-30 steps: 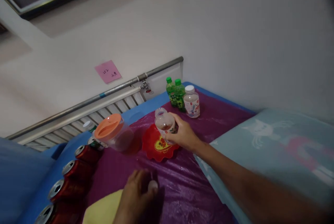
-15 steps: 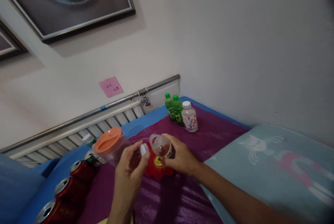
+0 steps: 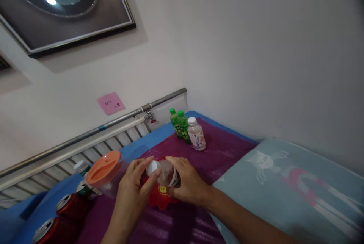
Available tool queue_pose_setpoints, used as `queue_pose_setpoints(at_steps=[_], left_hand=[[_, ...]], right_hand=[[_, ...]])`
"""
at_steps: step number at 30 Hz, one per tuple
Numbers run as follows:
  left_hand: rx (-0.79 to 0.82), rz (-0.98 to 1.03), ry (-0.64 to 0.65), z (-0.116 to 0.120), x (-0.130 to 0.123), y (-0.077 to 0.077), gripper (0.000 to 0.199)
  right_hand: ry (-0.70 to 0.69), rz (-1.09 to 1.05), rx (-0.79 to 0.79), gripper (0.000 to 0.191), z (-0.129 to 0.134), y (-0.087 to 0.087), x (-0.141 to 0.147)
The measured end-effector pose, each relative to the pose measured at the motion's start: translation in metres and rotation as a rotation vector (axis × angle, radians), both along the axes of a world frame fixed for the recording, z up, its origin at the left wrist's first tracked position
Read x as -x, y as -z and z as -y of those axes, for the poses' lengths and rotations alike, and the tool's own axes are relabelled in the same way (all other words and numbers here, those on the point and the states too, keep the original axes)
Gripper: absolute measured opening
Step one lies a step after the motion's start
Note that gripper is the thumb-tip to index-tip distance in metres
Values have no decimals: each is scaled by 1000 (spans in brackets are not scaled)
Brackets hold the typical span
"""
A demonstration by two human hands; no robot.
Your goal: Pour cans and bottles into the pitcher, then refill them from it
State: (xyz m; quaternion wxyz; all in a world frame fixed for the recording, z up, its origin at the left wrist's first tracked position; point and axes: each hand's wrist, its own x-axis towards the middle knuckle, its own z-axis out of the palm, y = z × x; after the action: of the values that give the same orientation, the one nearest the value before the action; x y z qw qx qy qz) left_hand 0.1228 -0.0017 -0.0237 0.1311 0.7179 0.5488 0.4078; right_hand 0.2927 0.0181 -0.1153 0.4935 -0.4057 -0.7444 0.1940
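Near the centre, my right hand (image 3: 189, 183) is wrapped round a clear bottle (image 3: 166, 175), which is tilted with its mouth toward the left. Thumb and fingers of my left hand (image 3: 135, 183) pinch a white cap (image 3: 153, 167) right at the bottle's mouth. Whether the cap is threaded on cannot be made out. Beneath both hands lies a red scalloped piece (image 3: 160, 200) with a yellow emblem, on the purple cloth (image 3: 133, 223).
Left of my hands stands a clear pitcher with an orange lid (image 3: 104, 168), beside a white-capped bottle (image 3: 81, 166) and red cans (image 3: 72, 206). Farther back are green bottles (image 3: 183, 126) and a white-capped bottle (image 3: 196, 136). A light blue cat-print cloth (image 3: 270, 183) lies right.
The cap in my left hand has come to the bottle's mouth, where a gap was before. The camera view has shifted, so the scene sits farther left and lower.
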Motion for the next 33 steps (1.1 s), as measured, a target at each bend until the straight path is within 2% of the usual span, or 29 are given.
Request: queue_pose_setpoints(at_steps=[4, 7, 9, 10, 12, 16, 20, 23, 28, 31, 32, 33], left_hand=[[-42, -43, 13, -4, -10, 2, 48], [-63, 20, 8, 1, -17, 3, 74], [-71, 76, -39, 10, -17, 8, 84], [-65, 92, -59, 14, -15, 14, 81], [-28, 109, -69, 23, -7, 30, 70], [66, 70, 2, 33, 17, 77, 55], [129, -7, 88, 37, 36, 119, 52], [161, -5, 109, 39, 44, 136, 51], [203, 45, 125, 47, 53, 143, 49], [166, 87, 71, 59, 57, 134, 43], [151, 110, 38, 63, 58, 128, 42], [142, 133, 14, 65, 61, 122, 41]], right_hand=[[-36, -109, 84, 78, 1, 1, -1], [-90, -264, 158, 73, 2, -3, -8], [-45, -370, 190, 67, 1, -7, -17], [16, -407, 192, 65, 0, -9, -24], [197, -447, 165, 63, -5, -9, -40], [533, -472, 83, 69, -26, 6, -75], [617, -487, 97, 70, -49, 24, -96], [650, -477, 125, 70, -59, 30, -102], [679, -403, 127, 74, -53, 24, -104], [685, -375, 67, 81, -32, 13, -94], [684, -359, 17, 79, -25, 9, -88], [700, -271, -98, 72, -18, 6, -80]])
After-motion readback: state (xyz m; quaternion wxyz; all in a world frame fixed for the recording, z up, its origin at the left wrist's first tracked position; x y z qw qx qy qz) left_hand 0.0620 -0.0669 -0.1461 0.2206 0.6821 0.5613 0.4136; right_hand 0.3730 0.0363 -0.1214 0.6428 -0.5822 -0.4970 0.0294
